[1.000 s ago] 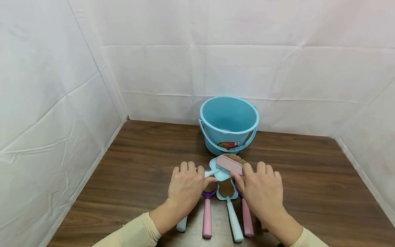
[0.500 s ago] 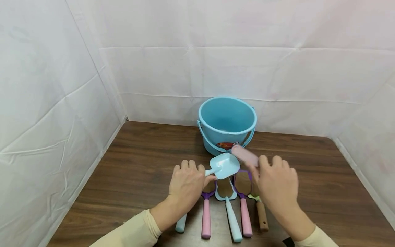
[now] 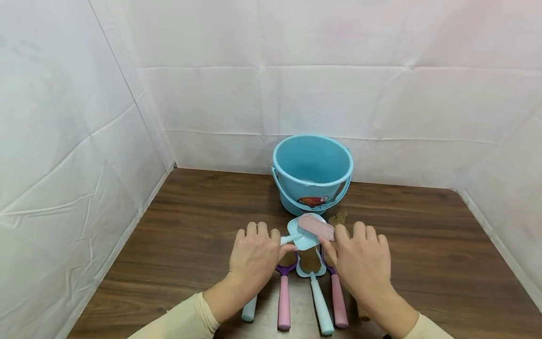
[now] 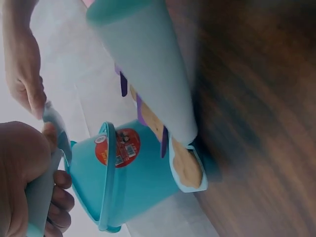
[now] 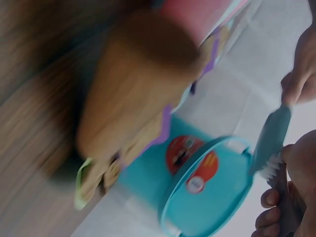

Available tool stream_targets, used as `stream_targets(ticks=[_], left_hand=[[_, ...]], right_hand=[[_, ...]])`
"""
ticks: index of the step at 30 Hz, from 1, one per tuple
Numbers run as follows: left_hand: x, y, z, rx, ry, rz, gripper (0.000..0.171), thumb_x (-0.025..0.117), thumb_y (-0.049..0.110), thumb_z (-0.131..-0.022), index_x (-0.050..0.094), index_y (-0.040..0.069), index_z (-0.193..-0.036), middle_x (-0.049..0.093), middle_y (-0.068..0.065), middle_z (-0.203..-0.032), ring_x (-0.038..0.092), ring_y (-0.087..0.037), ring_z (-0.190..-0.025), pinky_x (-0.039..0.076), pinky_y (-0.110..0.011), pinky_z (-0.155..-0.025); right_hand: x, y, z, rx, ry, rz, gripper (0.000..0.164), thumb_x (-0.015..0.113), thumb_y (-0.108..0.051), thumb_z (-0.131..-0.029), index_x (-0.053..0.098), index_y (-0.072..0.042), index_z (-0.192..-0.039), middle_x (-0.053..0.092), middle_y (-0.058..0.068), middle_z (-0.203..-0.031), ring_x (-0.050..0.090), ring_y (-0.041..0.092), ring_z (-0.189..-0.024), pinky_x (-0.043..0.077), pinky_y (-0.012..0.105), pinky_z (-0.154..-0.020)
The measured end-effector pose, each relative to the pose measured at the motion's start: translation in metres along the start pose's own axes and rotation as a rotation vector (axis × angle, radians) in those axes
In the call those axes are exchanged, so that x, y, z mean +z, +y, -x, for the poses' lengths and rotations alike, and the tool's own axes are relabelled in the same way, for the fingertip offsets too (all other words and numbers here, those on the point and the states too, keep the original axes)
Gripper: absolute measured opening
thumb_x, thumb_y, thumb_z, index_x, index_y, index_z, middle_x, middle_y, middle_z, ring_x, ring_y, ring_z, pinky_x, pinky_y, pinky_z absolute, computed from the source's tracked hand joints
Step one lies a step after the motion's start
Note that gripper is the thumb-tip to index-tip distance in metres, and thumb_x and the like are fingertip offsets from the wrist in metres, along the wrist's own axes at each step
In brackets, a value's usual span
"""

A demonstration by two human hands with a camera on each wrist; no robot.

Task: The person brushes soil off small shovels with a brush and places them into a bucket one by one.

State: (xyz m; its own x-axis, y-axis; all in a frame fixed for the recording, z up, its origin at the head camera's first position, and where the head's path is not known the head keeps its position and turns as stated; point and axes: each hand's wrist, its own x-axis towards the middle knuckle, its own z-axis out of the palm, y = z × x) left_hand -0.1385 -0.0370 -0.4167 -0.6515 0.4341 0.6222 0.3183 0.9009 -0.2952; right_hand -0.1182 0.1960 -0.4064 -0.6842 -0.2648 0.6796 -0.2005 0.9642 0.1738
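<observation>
In the head view my left hand (image 3: 256,252) grips the handle of a light blue scoop (image 3: 301,242), holding it above the table with its head facing up. My right hand (image 3: 363,256) holds a pink brush (image 3: 315,227) with a textured back, lying across the scoop's head. White bristles (image 5: 270,168) show against or very near the scoop in the right wrist view. The left wrist view shows my left fingers curled round the scoop's handle (image 4: 42,195). Whether anything lies in the scoop under the brush cannot be told.
A light blue bucket (image 3: 313,188) with a lowered bail stands behind the hands. Below them several shovels lie in a row with brown material in their heads, among them a pink-handled one (image 3: 284,303), a light blue one (image 3: 322,308) and a brown-handled one (image 5: 138,89). White cloth surrounds the table.
Half a second ago the brush was off the scoop, up and to the right; my right hand has since moved left, bringing it back over the scoop. The left hand stays about where it was.
</observation>
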Motion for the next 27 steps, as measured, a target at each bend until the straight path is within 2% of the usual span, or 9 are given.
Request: stream_targets(ticks=[5, 10, 16, 21, 24, 27], left_hand=[[0.002, -0.001, 0.006, 0.003, -0.029, 0.03, 0.066, 0.05, 0.076, -0.088, 0.047, 0.016, -0.061, 0.042, -0.003, -0.059, 0.039, -0.018, -0.054, 0.032, -0.029, -0.046], [0.006, 0.0, 0.009, 0.015, -0.02, 0.023, 0.067, 0.052, 0.078, -0.086, 0.048, 0.016, -0.06, 0.042, -0.003, -0.059, 0.039, -0.018, -0.053, 0.031, -0.028, -0.045], [0.008, 0.006, 0.005, 0.028, 0.002, 0.023, 0.068, 0.051, 0.078, -0.087, 0.047, 0.016, -0.059, 0.043, -0.003, -0.059, 0.041, -0.018, -0.053, 0.031, -0.028, -0.044], [0.004, 0.011, -0.002, 0.028, -0.003, 0.033, 0.066, 0.05, 0.076, -0.089, 0.056, 0.016, -0.064, 0.049, -0.004, -0.063, 0.046, -0.019, -0.056, 0.036, -0.03, -0.046], [0.003, 0.011, -0.003, 0.032, 0.002, 0.034, 0.065, 0.049, 0.076, -0.089, 0.06, 0.016, -0.066, 0.05, -0.004, -0.064, 0.048, -0.02, -0.058, 0.037, -0.03, -0.047], [0.004, 0.009, -0.003, 0.028, 0.018, 0.035, 0.065, 0.049, 0.076, -0.089, 0.057, 0.016, -0.064, 0.049, -0.004, -0.063, 0.046, -0.02, -0.057, 0.035, -0.03, -0.046]], right_hand=[[0.004, 0.021, 0.0, 0.032, 0.04, 0.036, 0.062, 0.039, -0.061, -0.1, 0.05, -0.005, -0.075, 0.042, 0.016, -0.064, 0.048, 0.037, -0.054, 0.03, 0.04, -0.042], [0.004, 0.031, 0.0, 0.058, 0.04, 0.04, 0.063, 0.038, -0.06, -0.1, 0.052, -0.004, -0.075, 0.041, 0.016, -0.064, 0.047, 0.037, -0.054, 0.029, 0.04, -0.042], [-0.003, 0.011, 0.002, -0.013, -0.006, -0.02, 0.065, 0.036, -0.062, -0.101, 0.061, -0.004, -0.085, 0.05, 0.017, -0.071, 0.051, 0.036, -0.059, 0.036, 0.042, -0.044], [-0.008, -0.009, 0.005, -0.072, -0.023, -0.062, 0.061, 0.036, -0.061, -0.102, 0.052, -0.007, -0.08, 0.044, 0.014, -0.07, 0.046, 0.032, -0.059, 0.032, 0.039, -0.047], [-0.007, -0.012, 0.006, -0.076, -0.009, -0.058, 0.061, 0.036, -0.061, -0.102, 0.049, -0.007, -0.078, 0.04, 0.013, -0.068, 0.044, 0.03, -0.057, 0.029, 0.038, -0.046], [-0.003, -0.006, 0.004, -0.064, 0.018, -0.041, 0.061, 0.039, -0.061, -0.101, 0.053, -0.006, -0.078, 0.043, 0.014, -0.068, 0.046, 0.032, -0.056, 0.031, 0.038, -0.045]])
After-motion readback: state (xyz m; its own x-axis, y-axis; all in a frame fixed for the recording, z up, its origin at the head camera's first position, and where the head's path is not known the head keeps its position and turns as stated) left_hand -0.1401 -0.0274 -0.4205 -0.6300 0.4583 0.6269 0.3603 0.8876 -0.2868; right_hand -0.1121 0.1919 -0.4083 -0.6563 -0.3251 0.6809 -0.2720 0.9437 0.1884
